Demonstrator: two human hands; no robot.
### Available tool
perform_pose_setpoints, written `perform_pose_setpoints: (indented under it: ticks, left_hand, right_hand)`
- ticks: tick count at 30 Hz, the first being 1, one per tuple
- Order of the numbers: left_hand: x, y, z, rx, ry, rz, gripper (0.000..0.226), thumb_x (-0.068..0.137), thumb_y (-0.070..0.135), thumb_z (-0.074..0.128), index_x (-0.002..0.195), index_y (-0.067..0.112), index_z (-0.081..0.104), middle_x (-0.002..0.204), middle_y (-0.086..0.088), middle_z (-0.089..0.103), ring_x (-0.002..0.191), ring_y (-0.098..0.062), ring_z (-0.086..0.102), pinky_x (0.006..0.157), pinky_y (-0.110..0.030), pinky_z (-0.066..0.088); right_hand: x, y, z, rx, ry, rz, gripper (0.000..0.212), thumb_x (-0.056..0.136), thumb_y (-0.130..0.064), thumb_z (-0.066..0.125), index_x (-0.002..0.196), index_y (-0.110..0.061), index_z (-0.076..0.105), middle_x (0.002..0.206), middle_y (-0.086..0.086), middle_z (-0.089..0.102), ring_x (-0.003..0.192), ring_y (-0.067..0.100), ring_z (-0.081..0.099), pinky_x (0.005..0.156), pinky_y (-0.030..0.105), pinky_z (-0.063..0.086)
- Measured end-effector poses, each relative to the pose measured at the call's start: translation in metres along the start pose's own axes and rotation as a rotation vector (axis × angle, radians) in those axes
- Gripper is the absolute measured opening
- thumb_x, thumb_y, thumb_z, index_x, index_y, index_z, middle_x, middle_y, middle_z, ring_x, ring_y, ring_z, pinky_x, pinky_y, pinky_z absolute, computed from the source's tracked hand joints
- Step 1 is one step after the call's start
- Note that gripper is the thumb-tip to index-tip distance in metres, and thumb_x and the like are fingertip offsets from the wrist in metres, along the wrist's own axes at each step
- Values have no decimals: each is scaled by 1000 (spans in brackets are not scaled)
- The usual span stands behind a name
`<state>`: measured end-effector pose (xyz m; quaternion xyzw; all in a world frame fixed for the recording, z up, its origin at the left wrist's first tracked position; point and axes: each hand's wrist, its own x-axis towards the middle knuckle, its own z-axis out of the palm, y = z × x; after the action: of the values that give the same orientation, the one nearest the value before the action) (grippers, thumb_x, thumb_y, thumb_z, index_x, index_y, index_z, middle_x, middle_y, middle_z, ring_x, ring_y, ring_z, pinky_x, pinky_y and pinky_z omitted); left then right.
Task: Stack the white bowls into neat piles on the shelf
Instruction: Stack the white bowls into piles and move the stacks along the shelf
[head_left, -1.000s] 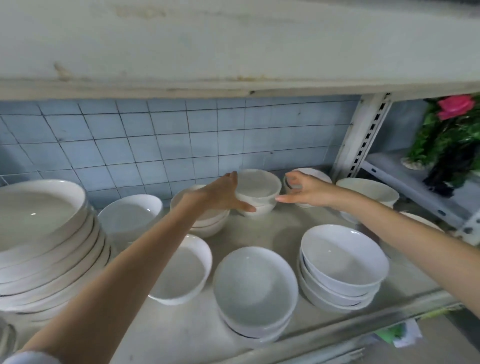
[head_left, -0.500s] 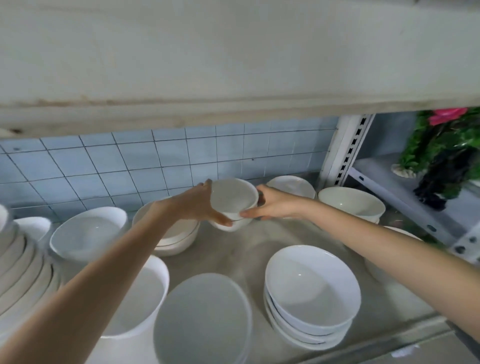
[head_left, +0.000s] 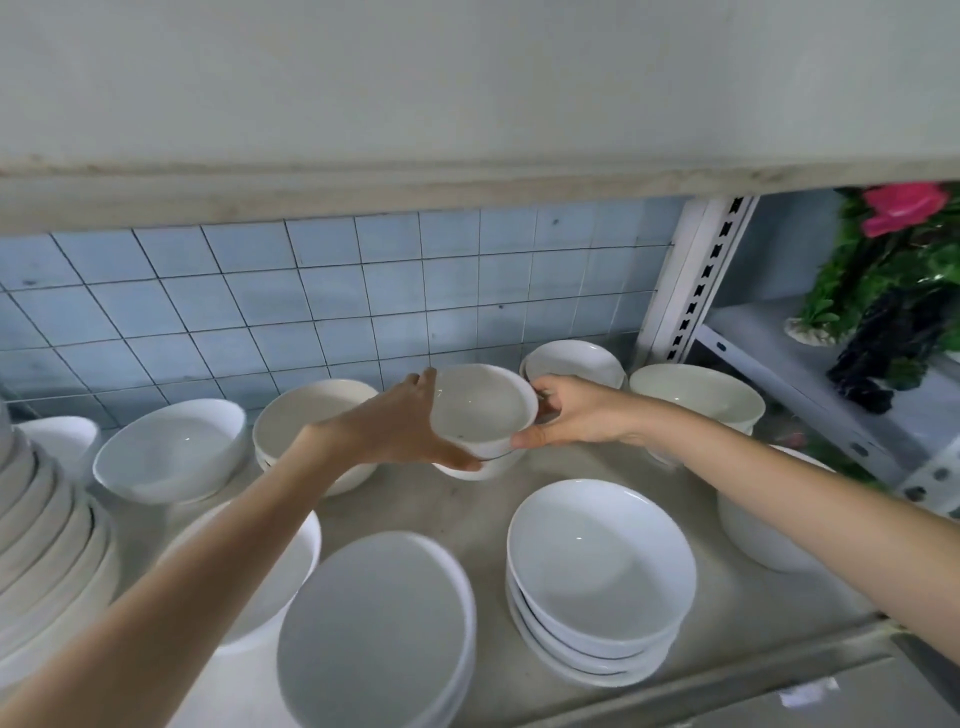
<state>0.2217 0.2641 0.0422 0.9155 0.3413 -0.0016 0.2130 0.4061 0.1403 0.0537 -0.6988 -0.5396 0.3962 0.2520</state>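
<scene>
At rear, left hand, right hand grip small bowl by edges.

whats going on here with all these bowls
A person is sorting white bowls on a shelf. Both the left hand and the right hand grip one small white bowl at the back, seated in or just above a second bowl underneath. Other piles stand around it, such as the shallow bowl stack at front right.
</scene>
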Motion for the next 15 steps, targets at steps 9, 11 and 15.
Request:
perform_pose_setpoints:
  ticks: [9,11,15]
  left_hand:
    - [-15,10,4,-26,40,10,115,68,66,68,149,12,8,152,-2,24,135,-21,33,104,-33,29]
    - [-15,10,6,-31,56,-8,115,68,67,67,150,12,7,153,-1,23,136,-21,31,106,-32,28]
    - [-17,9,7,-72,76,-21,115,66,66,70,149,12,11,151,-1,26,134,-21,34,104,-31,30]
  right_hand:
    - [-12,30,-40,-266,381,-61,38,86,-31,65,116,-8,61,118,5,64,112,17,59,97,25,42]
    - [-12,35,-32,-430,323,-50,40,89,-34,61,119,-8,60,123,4,62,115,19,55,99,31,42]
    - [-8,36,-20,-655,294,10,32,92,-41,51,89,-10,59,88,8,63,89,26,54,63,32,37]
